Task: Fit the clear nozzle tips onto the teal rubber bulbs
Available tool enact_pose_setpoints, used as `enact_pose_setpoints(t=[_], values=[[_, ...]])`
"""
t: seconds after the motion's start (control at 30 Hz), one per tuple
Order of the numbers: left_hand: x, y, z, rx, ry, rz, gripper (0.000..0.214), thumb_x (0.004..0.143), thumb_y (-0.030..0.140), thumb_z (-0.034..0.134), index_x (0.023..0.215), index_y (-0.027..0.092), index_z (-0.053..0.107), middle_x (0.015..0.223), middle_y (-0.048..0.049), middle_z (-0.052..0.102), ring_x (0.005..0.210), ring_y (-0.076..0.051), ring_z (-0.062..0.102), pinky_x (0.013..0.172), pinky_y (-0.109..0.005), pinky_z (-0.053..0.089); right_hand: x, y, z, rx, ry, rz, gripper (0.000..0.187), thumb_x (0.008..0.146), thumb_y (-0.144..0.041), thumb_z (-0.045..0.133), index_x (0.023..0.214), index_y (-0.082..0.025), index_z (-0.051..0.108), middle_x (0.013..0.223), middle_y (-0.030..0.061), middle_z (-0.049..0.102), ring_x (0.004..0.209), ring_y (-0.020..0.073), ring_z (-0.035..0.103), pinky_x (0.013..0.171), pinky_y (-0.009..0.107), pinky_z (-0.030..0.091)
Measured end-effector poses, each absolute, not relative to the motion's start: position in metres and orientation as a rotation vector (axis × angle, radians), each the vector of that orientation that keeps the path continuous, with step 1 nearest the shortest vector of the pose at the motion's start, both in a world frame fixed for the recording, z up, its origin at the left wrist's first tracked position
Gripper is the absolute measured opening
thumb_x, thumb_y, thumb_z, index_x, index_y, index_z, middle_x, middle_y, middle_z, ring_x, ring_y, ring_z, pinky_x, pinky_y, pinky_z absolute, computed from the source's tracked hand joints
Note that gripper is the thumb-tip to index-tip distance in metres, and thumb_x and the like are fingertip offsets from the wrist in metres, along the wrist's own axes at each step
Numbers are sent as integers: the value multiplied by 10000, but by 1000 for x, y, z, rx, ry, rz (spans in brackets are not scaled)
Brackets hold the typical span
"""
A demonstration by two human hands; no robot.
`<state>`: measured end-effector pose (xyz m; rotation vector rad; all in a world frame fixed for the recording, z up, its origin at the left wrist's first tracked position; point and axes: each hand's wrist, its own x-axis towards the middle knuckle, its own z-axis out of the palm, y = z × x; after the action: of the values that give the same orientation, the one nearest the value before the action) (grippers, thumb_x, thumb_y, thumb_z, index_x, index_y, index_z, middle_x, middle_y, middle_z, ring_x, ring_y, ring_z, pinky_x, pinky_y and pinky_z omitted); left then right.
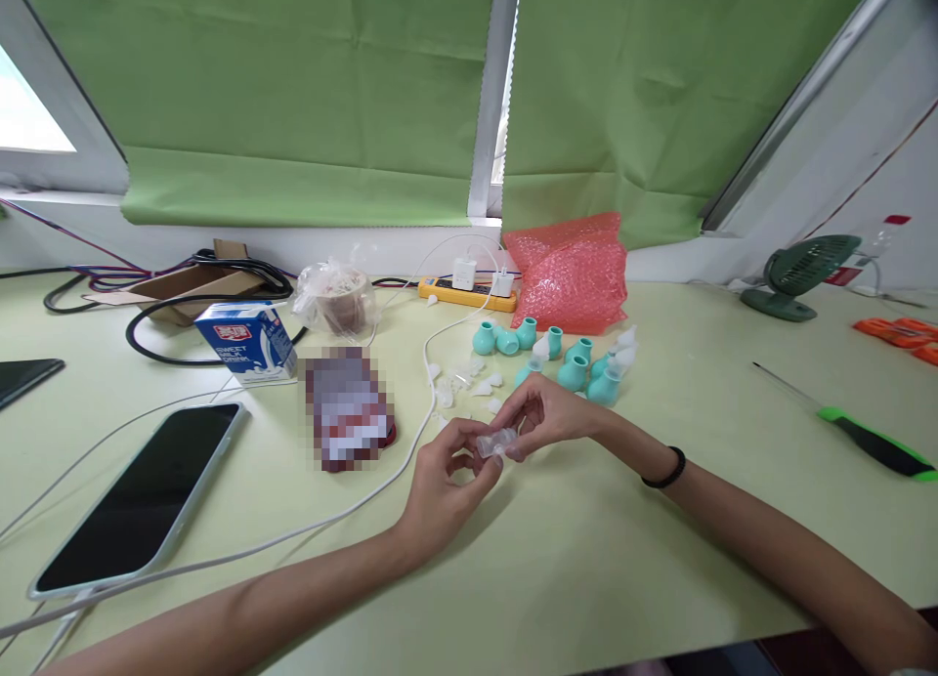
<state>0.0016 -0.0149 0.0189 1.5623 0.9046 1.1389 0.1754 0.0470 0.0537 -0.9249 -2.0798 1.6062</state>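
Between the fingertips of both hands is a small clear plastic piece [495, 443], short and roughly tube-shaped. My left hand [450, 476] pinches it from the left with thumb and fingers. From the right, my right hand [546, 417] grips the same piece; a black band circles that wrist. Just beyond the hands stand several teal rubber bulbs [574, 371], a few with translucent pointed tips [540, 349] on them. Loose translucent white pieces [484, 387] lie scattered left of the bulbs. Fingers partly cover the held piece.
A white cable [366, 500] crosses the table near my left arm. Left are a phone [143, 495], a blurred-screen device [348, 407] and a milk carton [249, 342]. Behind lie a yellow power strip [469, 293] and pink bubble wrap [572, 271]; right, a screwdriver [872, 440] and green fan [798, 274].
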Motion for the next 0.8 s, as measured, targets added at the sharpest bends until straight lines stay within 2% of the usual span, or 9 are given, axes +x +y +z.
enact_pose_setpoints(t=[0.4, 0.6, 0.8], values=[[1, -16, 19, 1571, 897, 1137, 188, 722, 197, 531, 900, 162, 481, 745, -9, 533, 686, -108, 514, 643, -239, 452, 174, 45, 53, -937, -2143, 1493, 340, 556, -211, 697, 875, -107, 650, 605, 32, 643, 494, 101, 588, 461, 171, 475], [2, -16, 19, 1567, 901, 1141, 193, 712, 199, 540, 891, 156, 481, 743, -12, 549, 680, -111, 521, 637, -242, 457, 172, 43, 54, -914, -2192, 1434, 328, 579, -279, 681, 856, -104, 655, 581, 29, 628, 493, 98, 578, 466, 179, 470], [3, -15, 19, 1519, 962, 1104, 197, 693, 200, 559, 871, 135, 504, 725, -24, 577, 642, -109, 524, 617, -243, 459, 173, 44, 53, -935, -2194, 1472, 348, 563, -255, 694, 870, -98, 648, 612, 43, 638, 506, 111, 591, 478, 191, 480]])
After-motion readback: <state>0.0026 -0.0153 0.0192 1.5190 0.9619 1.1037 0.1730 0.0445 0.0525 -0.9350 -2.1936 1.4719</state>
